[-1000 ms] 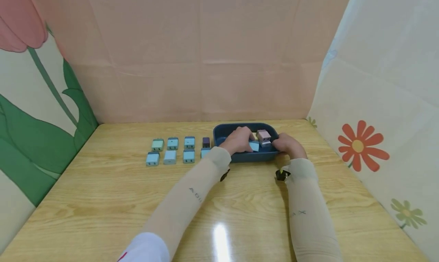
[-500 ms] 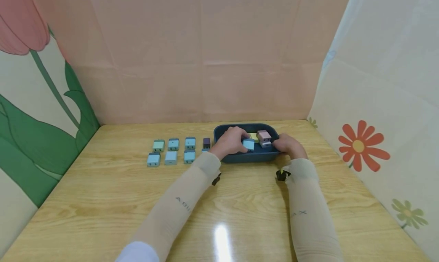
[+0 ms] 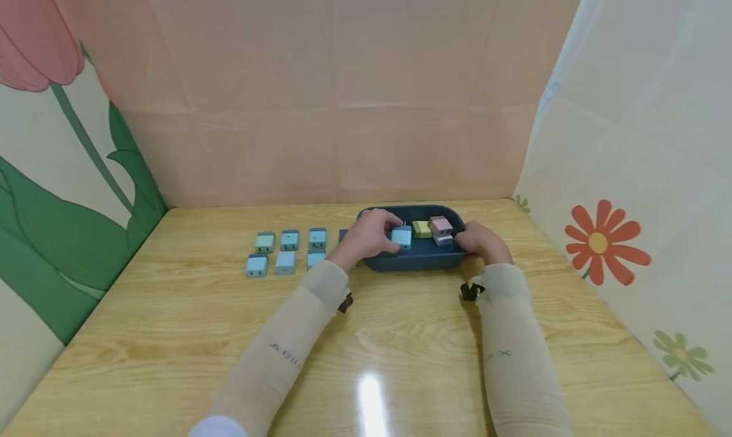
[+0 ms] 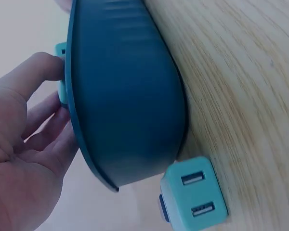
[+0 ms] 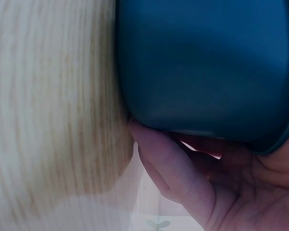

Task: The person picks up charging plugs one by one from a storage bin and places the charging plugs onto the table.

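Note:
My left hand pinches a light blue USB charger between thumb and fingers, over the left part of a dark blue plastic bin. In the left wrist view, the bin's rim partly covers that charger. My right hand grips the bin's right end; the right wrist view has its fingers against the outer wall. Inside the bin, a yellow charger lies beside a pink charger, which rests on a whitish one.
Left of the bin, several chargers stand in two rows, among them a green charger and a pale blue charger. A dark purple charger is mostly hidden by my left hand. A teal two-port charger sits close to the bin's end.
My left hand has lifted the light blue charger and carried it leftward inside the bin, uncovering the yellow charger. My right hand and the bin stay in place.

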